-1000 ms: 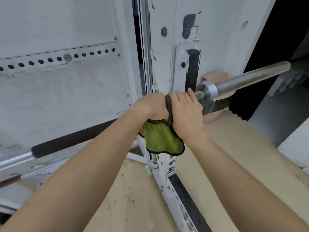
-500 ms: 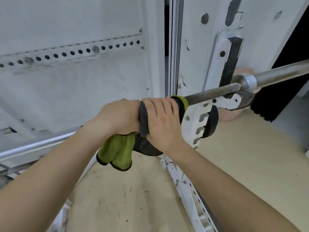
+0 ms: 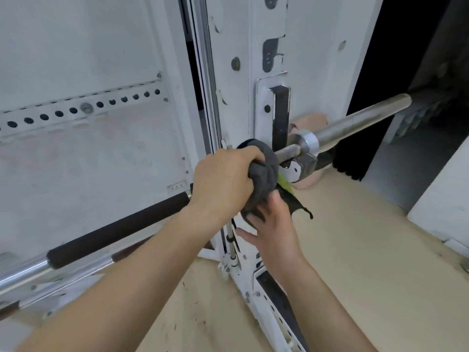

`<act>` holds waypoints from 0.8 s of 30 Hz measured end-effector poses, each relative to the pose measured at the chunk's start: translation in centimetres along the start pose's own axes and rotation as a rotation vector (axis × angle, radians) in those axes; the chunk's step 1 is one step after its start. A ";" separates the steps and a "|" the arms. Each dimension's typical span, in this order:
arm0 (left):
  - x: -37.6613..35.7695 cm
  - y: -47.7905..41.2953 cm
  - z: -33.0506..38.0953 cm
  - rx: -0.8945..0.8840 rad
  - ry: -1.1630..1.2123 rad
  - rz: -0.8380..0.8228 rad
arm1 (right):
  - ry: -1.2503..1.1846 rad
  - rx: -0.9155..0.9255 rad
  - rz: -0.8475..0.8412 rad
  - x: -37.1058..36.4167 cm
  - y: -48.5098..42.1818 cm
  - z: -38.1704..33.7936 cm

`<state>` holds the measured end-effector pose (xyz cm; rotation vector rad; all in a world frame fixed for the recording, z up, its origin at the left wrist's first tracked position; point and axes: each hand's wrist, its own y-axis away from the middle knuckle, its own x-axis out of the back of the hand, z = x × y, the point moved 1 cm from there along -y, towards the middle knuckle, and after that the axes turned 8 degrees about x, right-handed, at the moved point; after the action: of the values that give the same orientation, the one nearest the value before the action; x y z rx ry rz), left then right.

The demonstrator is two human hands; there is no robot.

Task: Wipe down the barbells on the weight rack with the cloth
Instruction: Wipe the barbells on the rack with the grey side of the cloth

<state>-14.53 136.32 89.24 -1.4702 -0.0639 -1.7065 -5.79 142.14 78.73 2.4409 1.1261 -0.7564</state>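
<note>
Head view, looking down along a white weight rack [image 3: 269,72] filling the upper frame from nine o'clock to one o'clock, pale wooden floor [image 3: 355,250] below. Crossing the frame from eight o'clock to two o'clock: one long barbell [image 3: 355,123], bare steel at the far left, wrapped in a black foam sleeve [image 3: 114,232] through the middle, resting on a metal hook [image 3: 302,166] at the upright, then a thick steel end reaching toward two o'clock.

Near centre: left hand [image 3: 223,181] clenched around a bunched cloth [image 3: 264,171], dark grey outside with a flash of green, wrapped on the bar just beside the collar [image 3: 308,144] at the hook. Right hand [image 3: 276,224] just below, at five o'clock from the left, palm up and fingers loosely spread, touching only the hanging tail of the cloth; not closed on anything.

Changed from half a second back: then both hands squeezing the cloth side by side farther along the shaft toward eight o'clock; now cloth slid up against the collar and right hand dropped off the bar. Likely meaning: inner stretch up to the hook wiped, stroke at its end. Probably next, a regather of the loose tail and a shift past the hook onto the thick end, still looking untouched. Other barbells on the rack: none clearly visible.
</note>
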 end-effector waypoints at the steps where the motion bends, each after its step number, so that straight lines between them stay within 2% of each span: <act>1: 0.2 -0.1 0.8 0.045 0.151 0.000 | -0.137 0.010 -0.023 -0.8 -0.2 -1.0; 4: 0.1 -0.1 2.5 0.191 0.575 -0.151 | -0.343 0.059 0.023 -3.5 0.1 -4.1; 7: 0.8 1.2 3.1 0.181 0.792 -0.235 | -0.280 0.172 0.070 -4.1 1.0 -5.6; 11: 3.4 1.8 3.3 -0.089 0.985 -0.513 | -0.140 0.556 0.204 -4.6 1.2 -10.1; 12: 4.0 1.5 2.9 -0.097 1.009 -0.515 | -0.027 0.676 0.271 -4.4 0.8 -11.5; 13: 4.3 1.0 2.2 -0.063 1.003 -0.424 | 0.153 0.778 0.342 -4.1 0.2 -13.0; 14: 4.2 0.5 1.2 0.017 0.913 -0.259 | 0.404 0.839 0.385 -3.6 -0.6 -14.3; 15: 3.8 -0.1 0.0 0.111 0.705 -0.123 | 0.701 0.860 0.366 -3.0 -1.6 -15.4; 16: 3.1 -0.4 -1.1 0.180 0.413 -0.110 | 1.022 0.814 0.281 -2.1 -2.7 -15.9; 17: 1.8 -0.3 -1.9 0.210 0.101 -0.204 | 1.361 0.733 0.189 -1.3 -3.9 -15.9; 18: 0.2 0.1 -2.6 0.193 -0.189 -0.309 | 1.671 0.670 0.119 -0.7 -4.7 -15.3; 19: -1.3 0.6 -3.2 0.149 -0.397 -0.326 | 1.915 0.650 0.062 -0.1 -5.6 -14.0; 21: -3.0 1.2 -3.5 0.064 -0.598 -0.186 | 2.137 0.724 -0.042 0.4 -6.5 -10.7; 22: -3.1 1.0 -3.5 0.054 -0.628 -0.125 | 2.127 0.772 -0.046 0.5 -6.7 -9.5; 24: -3.0 0.1 -3.7 0.069 -0.570 -0.126 | 2.009 0.867 0.006 0.3 -6.7 -8.5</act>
<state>-17.53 135.87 85.60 -1.8881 -0.5232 -1.3138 -8.13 150.83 84.74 3.4639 1.1698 2.2611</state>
